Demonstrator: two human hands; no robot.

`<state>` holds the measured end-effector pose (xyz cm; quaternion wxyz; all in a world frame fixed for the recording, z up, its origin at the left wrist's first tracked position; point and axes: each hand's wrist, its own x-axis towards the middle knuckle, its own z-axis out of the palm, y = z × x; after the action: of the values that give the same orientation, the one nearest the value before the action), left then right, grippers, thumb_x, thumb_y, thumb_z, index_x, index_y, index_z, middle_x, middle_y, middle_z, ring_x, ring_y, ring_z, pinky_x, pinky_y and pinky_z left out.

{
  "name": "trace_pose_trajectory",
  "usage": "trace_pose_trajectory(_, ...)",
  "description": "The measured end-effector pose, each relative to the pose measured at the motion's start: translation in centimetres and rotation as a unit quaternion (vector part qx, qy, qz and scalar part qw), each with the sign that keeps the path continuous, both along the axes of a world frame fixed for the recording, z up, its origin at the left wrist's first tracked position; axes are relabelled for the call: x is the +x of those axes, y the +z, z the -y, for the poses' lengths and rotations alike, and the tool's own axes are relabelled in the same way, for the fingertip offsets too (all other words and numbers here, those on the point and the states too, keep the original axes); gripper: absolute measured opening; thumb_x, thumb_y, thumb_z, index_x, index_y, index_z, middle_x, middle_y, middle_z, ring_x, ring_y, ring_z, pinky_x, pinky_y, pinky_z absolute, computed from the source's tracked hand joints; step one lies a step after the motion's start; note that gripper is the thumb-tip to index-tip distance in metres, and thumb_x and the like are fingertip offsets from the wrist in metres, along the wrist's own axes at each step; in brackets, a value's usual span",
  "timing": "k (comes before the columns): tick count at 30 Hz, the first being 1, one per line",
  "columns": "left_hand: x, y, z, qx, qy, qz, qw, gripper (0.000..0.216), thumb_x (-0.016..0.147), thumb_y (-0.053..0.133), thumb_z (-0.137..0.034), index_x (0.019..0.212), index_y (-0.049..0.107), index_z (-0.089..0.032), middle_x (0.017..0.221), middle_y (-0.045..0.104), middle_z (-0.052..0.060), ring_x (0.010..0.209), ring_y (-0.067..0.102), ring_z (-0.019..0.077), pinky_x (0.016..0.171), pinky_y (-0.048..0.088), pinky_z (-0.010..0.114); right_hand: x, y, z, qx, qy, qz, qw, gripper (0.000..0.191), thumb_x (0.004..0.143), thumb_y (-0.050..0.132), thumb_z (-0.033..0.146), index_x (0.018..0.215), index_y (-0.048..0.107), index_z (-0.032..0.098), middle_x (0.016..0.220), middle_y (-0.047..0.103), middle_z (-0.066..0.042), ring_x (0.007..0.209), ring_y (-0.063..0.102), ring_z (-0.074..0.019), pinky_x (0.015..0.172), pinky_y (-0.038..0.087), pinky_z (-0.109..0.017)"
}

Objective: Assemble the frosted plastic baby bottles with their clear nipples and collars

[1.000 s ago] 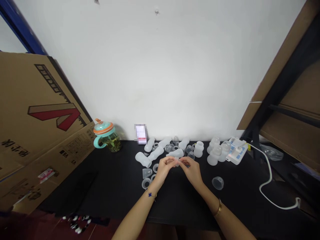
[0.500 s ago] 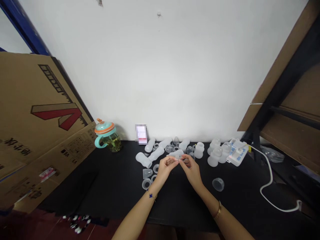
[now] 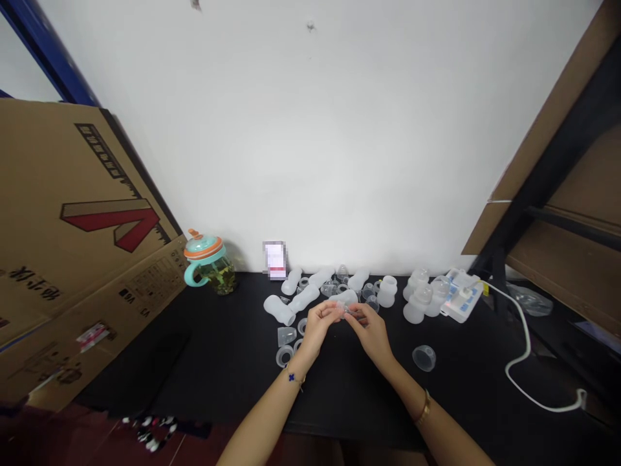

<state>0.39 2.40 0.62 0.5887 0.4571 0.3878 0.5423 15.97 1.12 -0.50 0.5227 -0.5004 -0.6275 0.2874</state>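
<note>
My left hand [image 3: 321, 323] and my right hand [image 3: 371, 327] meet above the black table, thumbs and fingertips pinched on a small translucent bottle part [image 3: 343, 309]. Fingers cover most of that part, so its exact kind is unclear. Just behind the hands lies a frosted white bottle body [image 3: 344, 297]. Left of my left hand are a clear cap [image 3: 286, 335] and a ring collar [image 3: 284, 355]. An open bottle body [image 3: 387, 292] stands upright beyond my right hand. Another clear dome cap [image 3: 424, 358] rests on the table farther right.
Several capped bottles [image 3: 414, 310] stand at the right beside a white power strip [image 3: 460, 296] with a white cable [image 3: 526, 343]. More bottle bodies [image 3: 278, 309] lie on the left. A teal-lidded jug [image 3: 213, 265], a phone [image 3: 275, 261] and a cardboard box [image 3: 97, 259] are farther left.
The fingers have shifted slightly around the small translucent part, which shows a little more between them. Both hands stay in nearly the same place.
</note>
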Motion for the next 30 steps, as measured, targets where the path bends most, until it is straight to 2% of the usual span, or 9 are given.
trace_pose_trajectory(11, -0.03, 0.43, 0.11, -0.029, -0.007, -0.005, 1.0, 0.038, 0.066, 0.087, -0.04, 0.09, 0.077, -0.013, 0.084, 0.077, 0.01, 0.077, 0.071, 0.0204, 0.074, 0.054, 0.028, 0.18, 0.28, 0.05, 0.035, 0.002, 0.036, 0.999, 0.022, 0.09, 0.058, 0.042, 0.086, 0.069, 0.023, 0.086, 0.072, -0.006, 0.08, 0.068, -0.023, 0.064, 0.053, -0.031)
trace_pose_trajectory(17, -0.04, 0.15, -0.08, -0.032, -0.009, -0.007, 0.999, 0.039, 0.065, 0.086, -0.043, 0.089, 0.077, -0.012, 0.083, 0.077, 0.009, 0.076, 0.07, 0.0199, 0.072, 0.054, 0.027, 0.14, 0.34, 0.06, 0.028, -0.004, 0.037, 0.999, 0.016, 0.088, 0.06, 0.036, 0.087, 0.068, 0.022, 0.087, 0.072, -0.004, 0.078, 0.068, -0.0217, 0.064, 0.053, -0.03)
trace_pose_trajectory(21, -0.23, 0.0, -0.31, -0.043, -0.003, -0.011, 0.999, 0.039, 0.067, 0.085, -0.044, 0.088, 0.077, -0.012, 0.085, 0.077, 0.01, 0.078, 0.071, 0.0194, 0.071, 0.054, 0.025, -0.05, 0.52, 0.3, 0.041, 0.008, 0.054, 0.998, 0.017, 0.089, 0.057, 0.033, 0.095, 0.068, 0.023, 0.097, 0.072, -0.006, 0.077, 0.067, -0.0196, 0.061, 0.052, -0.028)
trace_pose_trajectory(26, -0.37, 0.0, -0.25, -0.042, -0.02, 0.023, 0.999, 0.039, 0.069, 0.085, -0.041, 0.093, 0.076, -0.012, 0.093, 0.078, 0.012, 0.09, 0.073, 0.0238, 0.085, 0.055, 0.031, -0.28, 0.65, 0.49, 0.024, 0.004, 0.046, 0.999, 0.023, 0.089, 0.059, 0.036, 0.106, 0.067, 0.023, 0.103, 0.071, -0.007, 0.076, 0.067, -0.0197, 0.06, 0.054, -0.029)
trace_pose_trajectory(30, -0.27, -0.04, -0.1, -0.035, -0.043, 0.03, 0.998, 0.041, 0.067, 0.087, -0.037, 0.096, 0.076, -0.012, 0.094, 0.078, 0.012, 0.091, 0.072, 0.0238, 0.091, 0.054, 0.034, -0.28, 0.67, 0.38, 0.011, -0.013, 0.027, 1.0, 0.024, 0.087, 0.061, 0.04, 0.102, 0.067, 0.022, 0.099, 0.072, -0.007, 0.077, 0.068, -0.0214, 0.057, 0.053, -0.029)
